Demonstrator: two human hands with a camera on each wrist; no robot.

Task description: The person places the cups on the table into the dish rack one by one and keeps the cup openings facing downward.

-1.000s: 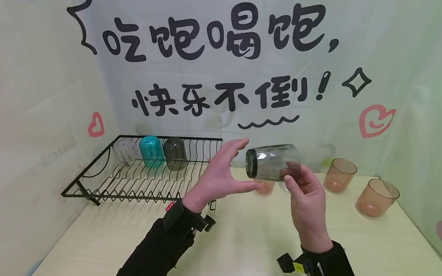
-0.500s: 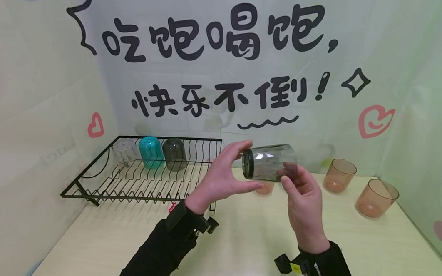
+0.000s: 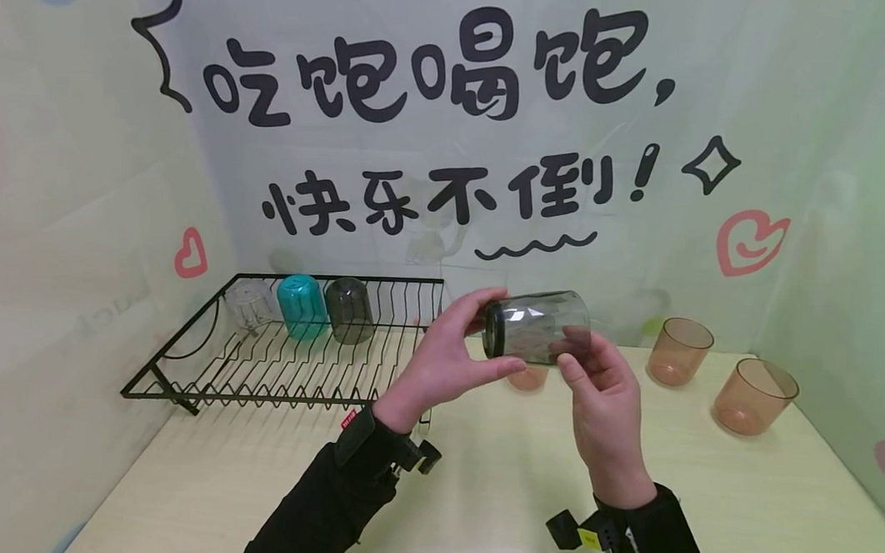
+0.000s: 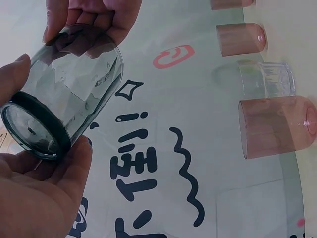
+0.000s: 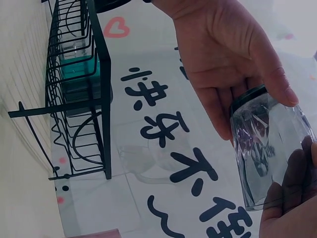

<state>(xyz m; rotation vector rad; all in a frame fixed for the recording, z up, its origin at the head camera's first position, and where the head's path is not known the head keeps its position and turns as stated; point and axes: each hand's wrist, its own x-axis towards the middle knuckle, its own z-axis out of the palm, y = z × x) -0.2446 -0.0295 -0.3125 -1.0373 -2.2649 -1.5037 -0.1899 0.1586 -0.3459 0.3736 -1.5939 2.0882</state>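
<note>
A smoky grey drinking glass (image 3: 536,327) lies sideways in mid-air between my two hands, its thick dark base toward the left and its mouth toward the right. My right hand (image 3: 610,411) grips it near the rim, with the thumb on the near side. My left hand (image 3: 442,352) holds the base end between thumb and fingers, some of them hidden behind the glass. In the left wrist view, the base of the glass (image 4: 37,126) sits between the left thumb and fingers. The right wrist view shows the glass (image 5: 262,144) held from both ends.
A black wire rack (image 3: 286,402) stands at the left, carrying a clear glass (image 3: 252,302), a teal glass (image 3: 302,306) and a dark grey glass (image 3: 350,310). Orange tumblers (image 3: 680,352) stand on the table (image 3: 491,496) at right. Another orange tumbler (image 3: 529,378) is partly hidden behind my hands.
The glass and right hand have shifted slightly left, while the left hand has moved slightly right. The left thumb and fingers have come around the base, which stood apart from them before.
</note>
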